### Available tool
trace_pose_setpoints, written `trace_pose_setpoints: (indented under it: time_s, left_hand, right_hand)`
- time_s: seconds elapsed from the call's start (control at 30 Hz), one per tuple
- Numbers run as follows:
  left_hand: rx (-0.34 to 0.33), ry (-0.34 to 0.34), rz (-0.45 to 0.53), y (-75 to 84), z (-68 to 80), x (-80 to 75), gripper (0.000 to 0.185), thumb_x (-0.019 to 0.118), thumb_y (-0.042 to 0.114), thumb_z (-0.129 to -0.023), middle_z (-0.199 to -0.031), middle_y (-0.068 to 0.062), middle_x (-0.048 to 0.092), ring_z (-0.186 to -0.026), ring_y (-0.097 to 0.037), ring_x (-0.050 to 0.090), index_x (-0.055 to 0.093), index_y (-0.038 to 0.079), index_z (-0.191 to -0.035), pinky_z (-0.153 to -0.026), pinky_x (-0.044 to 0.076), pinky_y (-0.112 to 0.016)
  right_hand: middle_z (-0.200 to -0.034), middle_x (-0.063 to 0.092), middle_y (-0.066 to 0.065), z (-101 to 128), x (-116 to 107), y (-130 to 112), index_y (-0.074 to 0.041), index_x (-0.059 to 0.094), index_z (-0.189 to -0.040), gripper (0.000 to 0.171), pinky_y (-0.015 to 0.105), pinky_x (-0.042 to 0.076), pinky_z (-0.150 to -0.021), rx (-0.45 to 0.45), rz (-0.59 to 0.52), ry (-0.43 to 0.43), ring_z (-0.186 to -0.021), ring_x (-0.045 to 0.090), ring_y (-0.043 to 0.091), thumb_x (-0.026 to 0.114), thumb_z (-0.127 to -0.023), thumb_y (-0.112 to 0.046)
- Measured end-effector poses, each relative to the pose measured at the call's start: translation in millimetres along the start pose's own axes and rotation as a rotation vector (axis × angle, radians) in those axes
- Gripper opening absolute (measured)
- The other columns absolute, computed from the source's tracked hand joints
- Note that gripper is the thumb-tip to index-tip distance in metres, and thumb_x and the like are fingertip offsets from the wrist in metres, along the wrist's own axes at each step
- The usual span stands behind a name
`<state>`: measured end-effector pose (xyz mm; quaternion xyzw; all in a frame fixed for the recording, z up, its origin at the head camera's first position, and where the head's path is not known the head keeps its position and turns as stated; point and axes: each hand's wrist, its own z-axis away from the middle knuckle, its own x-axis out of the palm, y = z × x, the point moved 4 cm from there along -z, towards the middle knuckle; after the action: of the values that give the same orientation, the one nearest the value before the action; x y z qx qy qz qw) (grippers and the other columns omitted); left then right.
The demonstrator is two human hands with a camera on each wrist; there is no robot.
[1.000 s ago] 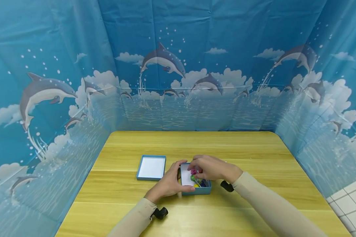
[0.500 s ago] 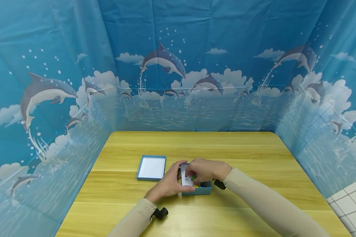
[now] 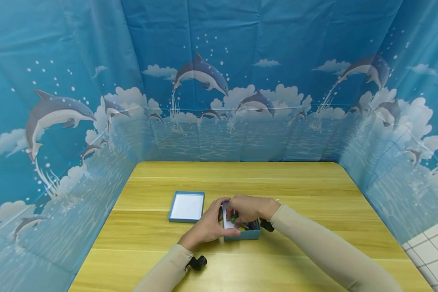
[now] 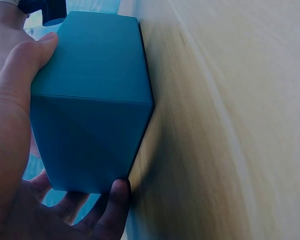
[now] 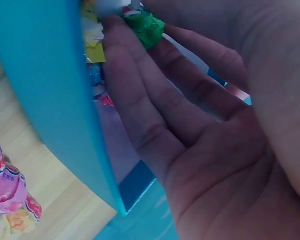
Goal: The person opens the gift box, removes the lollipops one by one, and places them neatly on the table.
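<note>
A blue box [image 3: 249,235] with a white lining stands on the table and contains several wrapped lollipops, among them a yellow-wrapped one [image 3: 242,228]. My left hand [image 3: 209,225] grips the box from its left side, thumb on the near wall and fingers at the far wall. The left wrist view shows the outside of the box [image 4: 92,65] within that grip. Inside the box, my right hand [image 3: 249,207] pinches a green-wrapped lollipop [image 5: 147,29] with curled fingers. That hand hides much of the box's contents.
A blue lid [image 3: 187,207] with a white inside lies on the table [image 3: 277,259], left of the box. Outside the box, several lollipops [image 5: 9,192] lie on the table; the right arm mostly hides them from the head view. Dolphin-printed curtains [image 3: 219,138] surround the table.
My right hand has gone lower into the box and leftward. The green lollipop has shifted slightly left with it, and the pink one is now covered. My left hand and the lid stay put.
</note>
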<state>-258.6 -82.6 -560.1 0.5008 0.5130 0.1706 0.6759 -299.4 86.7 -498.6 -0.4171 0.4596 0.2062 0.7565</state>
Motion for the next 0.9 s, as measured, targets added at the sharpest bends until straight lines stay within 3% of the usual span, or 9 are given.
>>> trace_pose_setpoints:
  time_s: [0.33, 0.9]
  left_hand:
    - [-0.021, 0.001, -0.004, -0.6, 0.3, 2.0, 0.114, 0.097, 0.050, -0.097, -0.180, -0.009, 0.045, -0.152, -0.025, 0.059, 0.029, 0.026, -0.184, -0.126, 0.054, -0.052]
    - [-0.016, -0.009, 0.005, 0.6, 0.9, 1.8, 0.114, 0.095, 0.049, -0.099, -0.183, -0.008, 0.041, -0.152, -0.023, 0.060, 0.025, 0.024, -0.186, -0.122, 0.058, -0.048]
  right_hand:
    - [-0.113, 0.086, 0.001, 1.1, -1.4, 1.4, -0.013, 0.087, -0.117, 0.017, 0.023, 0.064, -0.082, -0.041, -0.015, 0.048, -0.090, 0.074, 0.004, 0.088, -0.104, -0.003]
    - [-0.119, 0.078, -0.002, 18.9, -8.0, -3.9, -0.012, 0.083, -0.116, 0.014, 0.021, 0.064, -0.083, -0.085, -0.121, 0.166, -0.093, 0.076, 0.011, 0.083, -0.106, -0.002]
